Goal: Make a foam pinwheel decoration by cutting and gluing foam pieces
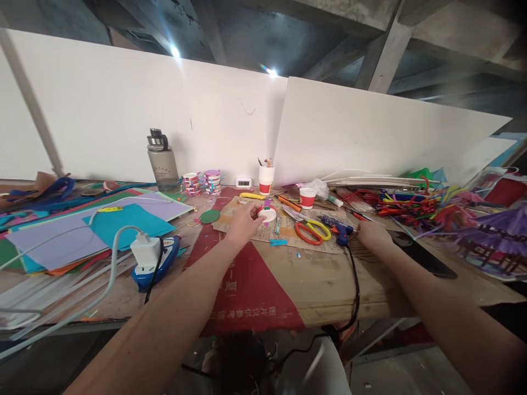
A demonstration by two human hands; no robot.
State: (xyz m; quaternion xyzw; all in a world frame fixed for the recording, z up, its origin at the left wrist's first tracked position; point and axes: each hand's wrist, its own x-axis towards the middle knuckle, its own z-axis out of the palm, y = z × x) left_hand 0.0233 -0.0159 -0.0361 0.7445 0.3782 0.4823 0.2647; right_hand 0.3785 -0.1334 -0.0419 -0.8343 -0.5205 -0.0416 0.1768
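My left hand (pixel 244 224) is closed, fingers and thumb pinching the edge of a cut-down paper cup (pixel 269 214). Its white round face points toward me, and purple and green strips show at its rim. To the right, my right hand (pixel 374 237) rests low over the table with its fingers bent together. The fingertips are at the rear end of a blue hot glue gun (pixel 342 236); what they pinch there is too small to make out. Between the hands lie scissors (pixel 308 232) with red and yellow handles and several blue strips (pixel 278 242).
Cardboard (pixel 321 274) covers the table. A red-and-white paper cup (pixel 307 198), stacked cups (pixel 265 178) and a small clock (pixel 243 182) stand behind. Coloured paper (pixel 135 222), a bottle (pixel 162 164) and a blue power strip (pixel 164 263) are left. A dark phone or tablet (pixel 424 255) lies right; the black cord (pixel 357 291) hangs over the edge.
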